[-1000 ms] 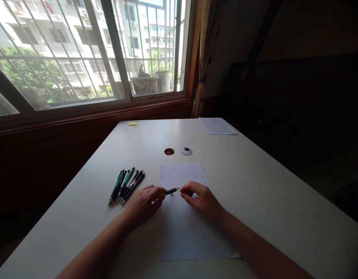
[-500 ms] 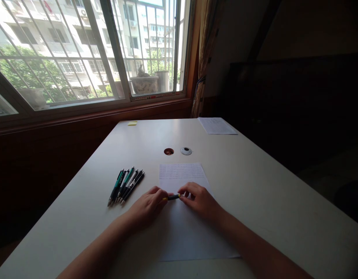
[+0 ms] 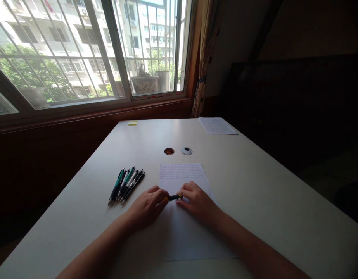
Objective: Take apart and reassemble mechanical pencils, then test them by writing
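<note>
A dark pen with yellow bands (image 3: 175, 197) is held level between my two hands, above the sheet of paper. My left hand (image 3: 149, 202) is closed around one end of it, hiding that part. At the other end, the fingers of my right hand (image 3: 198, 200) are closed about the tip. Beneath my hands lies a white sheet of paper (image 3: 193, 240), with lines of handwriting across its top and a bare lower part. To the left of my left hand, several pens (image 3: 126, 186) in black, green and white lie side by side on the white table (image 3: 80, 217).
Beyond the sheet are a round hole (image 3: 169, 151) in the tabletop and a round white cover (image 3: 187, 151) beside it. Written papers (image 3: 218, 126) lie at the far right corner, a yellow sticky note (image 3: 132, 123) at the far left. A barred window (image 3: 88, 54) stands behind.
The pen has shifted slightly to the right, and more of its tip end shows. My right fingers have changed position slightly around the tip. My left hand has barely moved.
</note>
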{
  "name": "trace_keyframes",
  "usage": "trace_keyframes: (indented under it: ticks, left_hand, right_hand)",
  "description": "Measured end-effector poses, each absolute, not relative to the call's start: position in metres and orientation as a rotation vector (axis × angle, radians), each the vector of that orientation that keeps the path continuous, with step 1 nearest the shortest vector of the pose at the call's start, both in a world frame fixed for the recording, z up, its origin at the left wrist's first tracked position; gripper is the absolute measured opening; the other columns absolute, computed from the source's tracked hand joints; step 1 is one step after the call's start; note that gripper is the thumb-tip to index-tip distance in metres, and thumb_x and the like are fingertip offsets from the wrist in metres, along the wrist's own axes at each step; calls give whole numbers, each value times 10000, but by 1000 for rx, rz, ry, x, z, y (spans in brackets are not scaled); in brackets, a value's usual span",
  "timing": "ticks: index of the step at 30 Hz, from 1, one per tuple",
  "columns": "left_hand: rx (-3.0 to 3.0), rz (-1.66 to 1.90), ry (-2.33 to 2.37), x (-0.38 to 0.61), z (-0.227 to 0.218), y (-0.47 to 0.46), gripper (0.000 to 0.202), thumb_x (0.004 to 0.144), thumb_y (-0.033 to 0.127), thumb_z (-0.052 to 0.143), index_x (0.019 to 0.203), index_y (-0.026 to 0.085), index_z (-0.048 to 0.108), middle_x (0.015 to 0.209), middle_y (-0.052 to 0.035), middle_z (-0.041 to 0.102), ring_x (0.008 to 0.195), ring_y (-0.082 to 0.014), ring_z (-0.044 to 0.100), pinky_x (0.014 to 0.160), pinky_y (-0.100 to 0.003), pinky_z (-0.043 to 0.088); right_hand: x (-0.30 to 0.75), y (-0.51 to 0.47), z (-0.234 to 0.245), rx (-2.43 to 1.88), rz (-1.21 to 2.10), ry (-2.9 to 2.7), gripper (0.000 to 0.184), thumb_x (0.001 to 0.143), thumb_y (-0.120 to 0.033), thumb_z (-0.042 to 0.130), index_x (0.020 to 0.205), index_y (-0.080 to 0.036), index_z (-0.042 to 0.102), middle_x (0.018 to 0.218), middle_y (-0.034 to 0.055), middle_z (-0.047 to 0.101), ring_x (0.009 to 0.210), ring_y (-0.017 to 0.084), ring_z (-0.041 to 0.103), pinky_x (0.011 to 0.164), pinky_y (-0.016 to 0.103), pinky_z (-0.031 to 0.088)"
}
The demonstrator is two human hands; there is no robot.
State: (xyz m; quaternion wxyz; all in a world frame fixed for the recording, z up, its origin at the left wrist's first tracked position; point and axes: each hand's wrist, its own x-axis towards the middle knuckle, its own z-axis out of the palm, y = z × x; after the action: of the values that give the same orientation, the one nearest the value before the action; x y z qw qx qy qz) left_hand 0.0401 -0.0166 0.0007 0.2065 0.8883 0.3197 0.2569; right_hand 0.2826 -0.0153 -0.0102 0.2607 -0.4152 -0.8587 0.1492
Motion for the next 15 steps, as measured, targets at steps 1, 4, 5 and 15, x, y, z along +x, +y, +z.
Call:
trace_keyframes:
  ticks: [1, 4, 5, 15]
  left_hand:
    - [2474, 726, 891, 40, 1, -16, 146, 1003, 223, 428, 1078, 180, 545, 949, -69, 630, 872, -191, 581, 753, -279, 458]
    - [2496, 747, 898, 39, 1, -16, 126, 996, 216, 445, 1063, 183, 547, 931, -62, 641, 849, -189, 573, 728, -275, 449]
    - [2509, 753, 900, 39, 1, -15, 118, 994, 214, 450, 1056, 183, 547, 923, -59, 644, 841, -189, 569, 720, -274, 445]
    - [2552, 786, 939, 37, -4, -11, 88, 984, 204, 476, 1030, 179, 546, 875, -40, 663, 797, -176, 574, 685, -270, 440]
  right_hand:
    - [282, -15, -10, -1126, 397, -2335, 40, 862, -191, 698, 894, -203, 678, 914, 36, 639, 916, 212, 540, 836, 355, 454]
    - [282, -15, -10, -1119, 390, -2351, 57, 860, -186, 701, 827, -193, 654, 904, 36, 637, 906, 208, 546, 819, 341, 457]
    - [282, -15, -10, -1112, 394, -2351, 61, 859, -179, 701, 825, -192, 653, 899, 35, 638, 904, 208, 549, 815, 338, 458]
    - [291, -13, -6, -1140, 656, -2042, 47, 888, -229, 672, 931, -210, 675, 844, 11, 669, 731, 159, 600, 688, 282, 475]
